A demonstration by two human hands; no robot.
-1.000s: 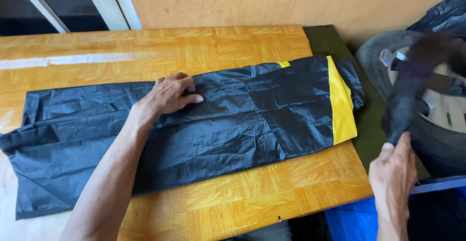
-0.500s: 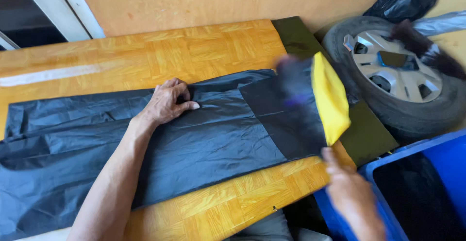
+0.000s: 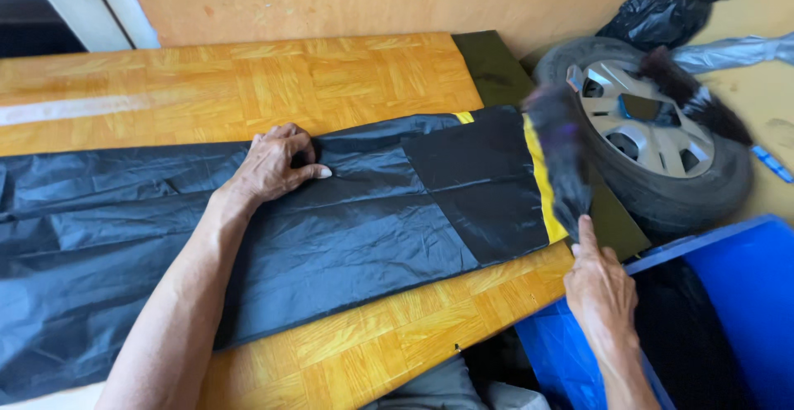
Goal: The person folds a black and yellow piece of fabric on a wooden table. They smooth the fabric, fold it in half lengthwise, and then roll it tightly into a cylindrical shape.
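Head view: a black plastic sheet with a yellow band is spread along the wooden bench. It is pressed flat by the left hand, fingers spread. Its blurred right end is lifted in the closed grip of the right hand, beside a wheel and a blue bin.

A long black plastic bag lies flat and creased along the wooden tabletop, running off its left edge. Its right end carries a yellow band and appears lifted and folded back over itself near the right edge, though motion blur hides that end's exact shape.
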